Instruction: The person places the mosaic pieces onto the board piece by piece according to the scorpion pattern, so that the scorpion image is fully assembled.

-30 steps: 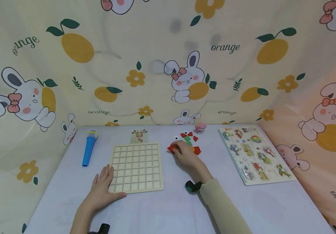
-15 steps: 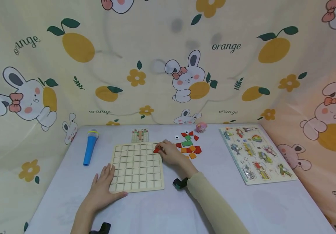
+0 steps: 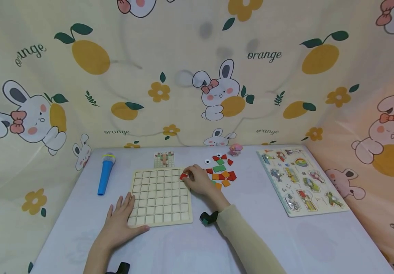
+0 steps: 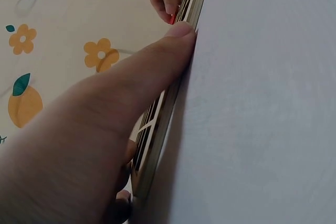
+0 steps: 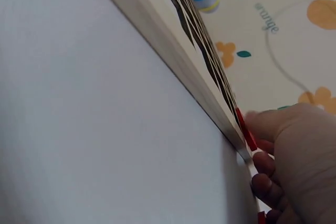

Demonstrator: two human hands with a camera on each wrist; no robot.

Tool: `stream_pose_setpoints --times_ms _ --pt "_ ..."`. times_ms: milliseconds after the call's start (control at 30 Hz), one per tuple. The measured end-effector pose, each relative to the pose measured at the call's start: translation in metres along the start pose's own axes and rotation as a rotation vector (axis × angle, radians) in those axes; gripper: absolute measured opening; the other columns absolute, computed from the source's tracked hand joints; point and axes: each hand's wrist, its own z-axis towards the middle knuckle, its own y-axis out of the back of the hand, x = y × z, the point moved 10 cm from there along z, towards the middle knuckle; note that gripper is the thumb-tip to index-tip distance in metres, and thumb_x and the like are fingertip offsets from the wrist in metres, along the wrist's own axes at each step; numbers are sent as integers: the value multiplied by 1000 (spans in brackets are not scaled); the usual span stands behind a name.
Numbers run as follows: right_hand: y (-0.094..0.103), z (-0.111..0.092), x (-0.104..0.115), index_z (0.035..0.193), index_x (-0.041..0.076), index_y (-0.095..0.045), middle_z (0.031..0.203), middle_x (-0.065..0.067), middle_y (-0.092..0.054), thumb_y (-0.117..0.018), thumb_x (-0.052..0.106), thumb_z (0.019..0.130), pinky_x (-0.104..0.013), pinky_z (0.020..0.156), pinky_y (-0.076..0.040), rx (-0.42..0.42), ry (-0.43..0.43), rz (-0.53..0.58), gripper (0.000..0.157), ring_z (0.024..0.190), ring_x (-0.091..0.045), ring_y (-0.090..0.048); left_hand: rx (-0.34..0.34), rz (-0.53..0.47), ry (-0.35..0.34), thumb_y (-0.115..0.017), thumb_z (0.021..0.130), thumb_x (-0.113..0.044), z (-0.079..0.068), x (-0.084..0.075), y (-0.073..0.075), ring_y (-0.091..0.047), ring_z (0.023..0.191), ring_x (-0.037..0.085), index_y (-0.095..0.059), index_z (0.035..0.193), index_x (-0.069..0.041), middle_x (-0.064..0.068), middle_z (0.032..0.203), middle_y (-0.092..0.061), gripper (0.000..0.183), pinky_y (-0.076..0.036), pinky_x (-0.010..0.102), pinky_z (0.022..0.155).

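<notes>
A pale wooden grid board [image 3: 160, 196] with square cells lies on the table in the head view. My left hand [image 3: 116, 224] rests at its lower left corner, fingers extended along the left edge and thumb against the front edge. In the left wrist view the thumb [image 4: 170, 48] lies along the board's side. At the board's upper right corner, my right hand [image 3: 200, 180] holds a small red tile [image 3: 183, 176] between thumb and fingertips. The right wrist view shows that red tile [image 5: 245, 129] tilted at the grid, with the thumb touching it.
Right of the board lie several loose red, green and orange tiles [image 3: 219, 168] and white eye-like discs [image 3: 207, 161]. A pattern card [image 3: 164, 159] sits behind the board. Around are a blue toy microphone [image 3: 105, 175], a pink figurine [image 3: 236, 149] and a picture puzzle board [image 3: 301, 182].
My right hand has carried the red tile left from the loose tiles to the board's upper right corner, where the tile has turned slightly. My left hand has stayed in place.
</notes>
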Motion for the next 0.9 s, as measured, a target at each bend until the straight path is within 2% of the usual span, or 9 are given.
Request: stream_pose_setpoints --times_ms 233,900 --pt "2 -3 9 122 15 -75 109 -7 -64 -67 20 104 -36 83 -39 -18 40 -20 21 93 -19 -55 -2 -14 -9 -77 74 -81 -1 -1 0 -7 160 53 -25 166 2 25 175 -17 134 -1 75 124" --pt "1 0 7 117 18 -78 107 -5 -64 -70 21 102 -35 81 -37 -28 13 -41 17 89 -18 -53 32 -23 4 -78 74 -78 -4 -5 1 -4 161 52 -22 167 2 24 176 -14 134 1 75 124"
